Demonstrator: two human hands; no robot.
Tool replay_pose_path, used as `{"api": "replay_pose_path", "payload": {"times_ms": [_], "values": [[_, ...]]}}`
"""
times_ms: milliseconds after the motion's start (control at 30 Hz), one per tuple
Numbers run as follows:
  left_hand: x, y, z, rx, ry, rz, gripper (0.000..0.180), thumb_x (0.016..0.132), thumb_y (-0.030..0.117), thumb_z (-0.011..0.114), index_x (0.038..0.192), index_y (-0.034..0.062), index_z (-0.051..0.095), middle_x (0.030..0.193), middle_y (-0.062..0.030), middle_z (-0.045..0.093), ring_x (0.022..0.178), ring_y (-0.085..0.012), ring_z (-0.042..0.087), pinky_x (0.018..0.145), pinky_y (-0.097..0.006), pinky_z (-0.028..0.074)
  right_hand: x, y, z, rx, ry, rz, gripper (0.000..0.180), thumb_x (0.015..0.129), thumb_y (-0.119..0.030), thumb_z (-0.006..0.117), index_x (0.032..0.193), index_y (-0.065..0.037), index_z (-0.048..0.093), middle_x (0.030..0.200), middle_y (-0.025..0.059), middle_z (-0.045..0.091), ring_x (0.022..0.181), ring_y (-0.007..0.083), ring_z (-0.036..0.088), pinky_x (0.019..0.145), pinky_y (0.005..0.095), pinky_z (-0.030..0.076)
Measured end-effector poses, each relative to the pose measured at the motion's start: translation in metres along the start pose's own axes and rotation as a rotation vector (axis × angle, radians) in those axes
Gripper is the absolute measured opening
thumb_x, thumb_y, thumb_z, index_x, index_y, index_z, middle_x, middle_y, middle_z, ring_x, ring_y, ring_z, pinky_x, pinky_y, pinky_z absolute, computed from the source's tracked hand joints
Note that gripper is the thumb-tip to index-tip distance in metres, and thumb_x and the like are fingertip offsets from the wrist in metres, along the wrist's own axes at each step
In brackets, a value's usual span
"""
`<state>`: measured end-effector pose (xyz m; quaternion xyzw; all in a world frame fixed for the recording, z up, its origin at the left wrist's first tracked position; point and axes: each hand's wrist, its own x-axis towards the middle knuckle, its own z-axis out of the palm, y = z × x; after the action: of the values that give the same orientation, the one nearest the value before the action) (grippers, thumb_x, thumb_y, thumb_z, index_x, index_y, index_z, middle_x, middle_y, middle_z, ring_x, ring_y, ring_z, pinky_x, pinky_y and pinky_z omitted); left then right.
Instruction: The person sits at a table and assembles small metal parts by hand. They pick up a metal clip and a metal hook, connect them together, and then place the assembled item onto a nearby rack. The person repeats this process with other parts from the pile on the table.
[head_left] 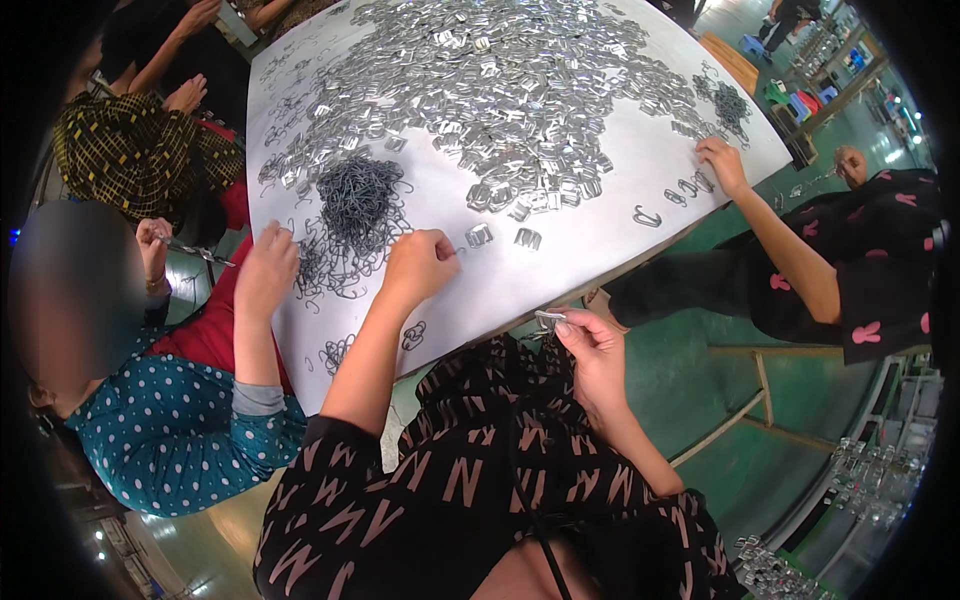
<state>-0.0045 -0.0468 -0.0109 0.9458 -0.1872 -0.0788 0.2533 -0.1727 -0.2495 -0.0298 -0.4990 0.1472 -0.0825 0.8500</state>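
Over the white tabletop [440, 180], my left hand [418, 268] is closed in a pinch, with a thin grey wire hook [461, 250] showing at its fingertips. My right hand [597, 350], off the table's front edge, grips a small flat silver metal buckle [549, 317]; more metal bits hang below it, too small to make out. Two loose silver buckles [479, 235] lie just right of my left hand. A dense heap of grey wire hooks [357, 200] sits beyond that hand, with looser hooks spread around it.
A large pile of silver buckles [510, 90] covers the table's far half. A co-worker's hand [268, 262] reaches in at left; another's hand [722, 165] touches the right edge, near a row of hooks [690, 187]. Wooden bars [760, 390] stand at lower right.
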Motion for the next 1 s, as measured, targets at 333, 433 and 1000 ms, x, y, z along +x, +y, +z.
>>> {"api": "replay_pose_path", "payload": {"times_ms": [333,433,1000], "values": [[-0.049,0.073,0.020,-0.899,-0.174,0.254,0.008,0.084,0.002,0.061,0.090,0.0019,0.056,0.094,-0.0031,0.060,0.086,-0.0107,0.054,0.078,-0.026,0.043,0.004,-0.005,0.007,0.007,-0.006,-0.004,0.011,0.085,0.003,0.064,0.095,0.004,0.065,0.100,0.0095,0.066,0.090,0.0117,0.060,0.085,0.0247,0.046],[-0.051,0.076,0.026,-0.858,-0.145,0.222,0.006,0.086,0.003,0.060,0.089,0.0024,0.055,0.095,-0.0036,0.060,0.088,-0.0108,0.054,0.079,-0.027,0.043,0.003,-0.007,0.007,-0.037,0.001,-0.009,0.009,0.084,0.004,0.064,0.093,0.003,0.066,0.100,0.0098,0.066,0.091,0.0123,0.060,0.085,0.0248,0.046],[-0.078,0.092,0.027,-0.807,-0.130,0.300,0.007,0.093,0.001,0.048,0.095,0.0024,0.042,0.097,-0.0130,0.064,0.094,-0.0150,0.059,0.087,-0.031,0.046,0.104,0.020,0.001,-1.236,0.038,-0.449,0.035,0.075,-0.019,0.073,0.105,-0.003,0.067,0.092,0.0133,0.060,0.088,0.0305,0.057,0.077,0.0377,0.046]]}}
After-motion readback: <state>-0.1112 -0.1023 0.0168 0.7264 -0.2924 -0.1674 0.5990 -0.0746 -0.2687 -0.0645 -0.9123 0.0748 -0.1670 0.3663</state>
